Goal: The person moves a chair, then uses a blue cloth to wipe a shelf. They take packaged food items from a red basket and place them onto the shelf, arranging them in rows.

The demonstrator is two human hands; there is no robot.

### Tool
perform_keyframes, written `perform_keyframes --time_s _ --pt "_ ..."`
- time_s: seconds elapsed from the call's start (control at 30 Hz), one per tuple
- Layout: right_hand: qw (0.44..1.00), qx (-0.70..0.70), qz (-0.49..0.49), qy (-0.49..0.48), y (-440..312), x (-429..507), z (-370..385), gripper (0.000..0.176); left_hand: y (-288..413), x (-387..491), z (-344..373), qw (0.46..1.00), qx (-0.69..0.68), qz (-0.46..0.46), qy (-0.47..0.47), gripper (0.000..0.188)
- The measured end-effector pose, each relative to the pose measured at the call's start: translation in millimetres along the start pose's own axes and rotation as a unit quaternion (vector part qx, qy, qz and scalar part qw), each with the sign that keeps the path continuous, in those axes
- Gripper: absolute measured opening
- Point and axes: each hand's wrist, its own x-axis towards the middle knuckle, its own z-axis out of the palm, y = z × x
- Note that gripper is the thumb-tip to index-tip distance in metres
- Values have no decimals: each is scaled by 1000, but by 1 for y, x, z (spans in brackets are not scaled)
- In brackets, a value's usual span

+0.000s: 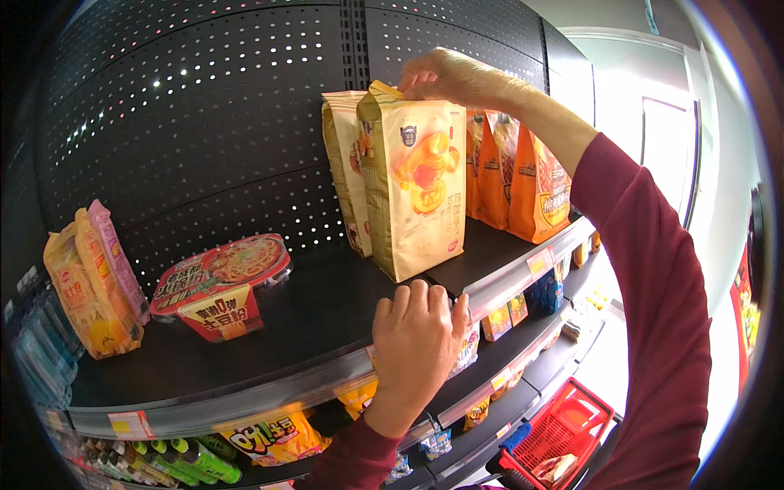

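Note:
My right hand (450, 79) pinches the folded top of a yellow foil snack bag (422, 190) with pastries pictured on its front. The bag stands upright at the front of the black top shelf (324, 312). A similar pale yellow bag (346, 171) stands just behind it on the left. Below the bag's lower front corner, my left hand (419, 337) is at the shelf's front edge, back of the hand towards me. Its fingers are bent and their tips are hidden, so whether they touch the shelf edge is unclear.
Orange snack bags (533, 190) stand right of the yellow bag. Farther left are a red instant-noodle tub (223, 285) and a tilted orange bread bag (92, 285). Lower shelves hold green bottles (208, 459) and a yellow snack packet (275, 435). A red shopping basket (566, 422) is at lower right.

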Motion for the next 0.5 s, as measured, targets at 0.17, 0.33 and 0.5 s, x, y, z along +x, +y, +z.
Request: perform_keyframes --time_s 0.17,0.33,0.5 --pt "992 -8 -73 102 10 -10 2 20 1 1 3 1000 1 -9 1 25" --pt "972 -93 -51 210 45 -42 -39 24 5 3 4 1000 15 -12 -12 21" --pt "979 -38 29 197 74 -120 -122 29 1 0 0 998 62 -1 2 17"
